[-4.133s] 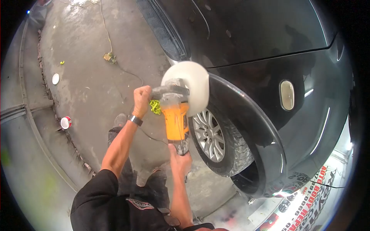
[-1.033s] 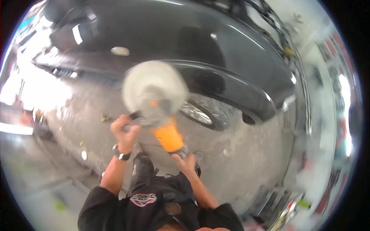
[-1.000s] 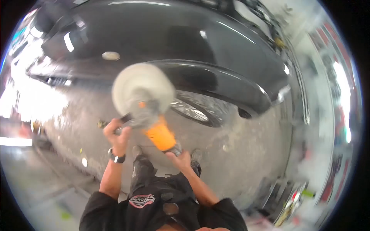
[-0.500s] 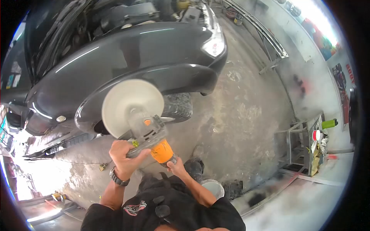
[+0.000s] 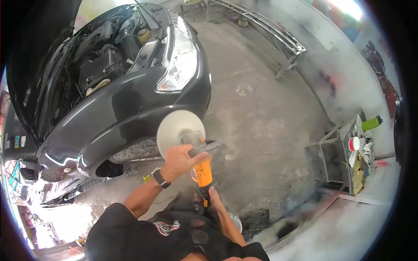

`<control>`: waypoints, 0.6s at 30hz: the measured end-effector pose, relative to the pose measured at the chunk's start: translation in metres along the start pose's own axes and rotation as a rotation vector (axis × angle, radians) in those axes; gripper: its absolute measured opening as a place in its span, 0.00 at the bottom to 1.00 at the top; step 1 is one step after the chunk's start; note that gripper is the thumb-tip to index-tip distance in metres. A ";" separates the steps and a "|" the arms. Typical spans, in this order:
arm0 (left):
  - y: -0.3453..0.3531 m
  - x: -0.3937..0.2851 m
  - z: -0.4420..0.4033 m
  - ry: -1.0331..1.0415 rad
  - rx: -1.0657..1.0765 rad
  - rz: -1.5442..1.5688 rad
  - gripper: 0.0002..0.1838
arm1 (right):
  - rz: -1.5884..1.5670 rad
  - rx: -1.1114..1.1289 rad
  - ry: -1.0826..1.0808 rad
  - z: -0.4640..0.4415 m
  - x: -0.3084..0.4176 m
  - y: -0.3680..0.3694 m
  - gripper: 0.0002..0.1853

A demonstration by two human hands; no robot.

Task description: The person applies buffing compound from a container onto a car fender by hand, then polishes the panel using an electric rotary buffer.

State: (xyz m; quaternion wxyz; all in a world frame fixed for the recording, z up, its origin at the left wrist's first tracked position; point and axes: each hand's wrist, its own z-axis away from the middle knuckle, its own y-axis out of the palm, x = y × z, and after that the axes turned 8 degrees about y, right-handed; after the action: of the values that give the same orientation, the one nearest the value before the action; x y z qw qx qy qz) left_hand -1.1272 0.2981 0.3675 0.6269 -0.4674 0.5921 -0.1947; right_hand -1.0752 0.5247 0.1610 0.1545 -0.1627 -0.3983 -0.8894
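An orange and black polisher (image 5: pixel 203 172) with a round white pad (image 5: pixel 172 130) is held out in front of my body. My left hand (image 5: pixel 177 160), with a watch on the wrist, is closed on the handle near its head. Further back, my right hand (image 5: pixel 214 199) wraps round the rear grip. The pad lies over the front wheel-arch edge of a dark car (image 5: pixel 130 98) in view; whether it touches the paint I cannot tell. The car's hood is up, and its headlight (image 5: pixel 178 65) sits beyond the pad.
To the right stands a metal stand (image 5: pixel 324 152) beside a green bottle (image 5: pixel 371 123) and a white tub with red (image 5: pixel 354 143). A long metal rack (image 5: pixel 265 26) runs along the far wall. A white bucket (image 5: pixel 235 222) is near my right arm.
The polisher has swung right and toward the car's front, its body now more upright in view. My left hand has turned over its handle. The view has shifted toward the headlight.
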 end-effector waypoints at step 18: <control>0.023 -0.109 -0.119 0.361 0.360 0.166 0.25 | 0.435 -0.319 -0.222 0.079 0.226 -0.036 0.44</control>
State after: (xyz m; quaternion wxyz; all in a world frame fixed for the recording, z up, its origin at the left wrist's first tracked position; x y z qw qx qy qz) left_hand -1.2691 0.3540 0.4265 0.5980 -0.2560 0.6863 -0.3252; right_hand -1.2797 0.5743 0.2803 0.2694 -0.3626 -0.2237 -0.8636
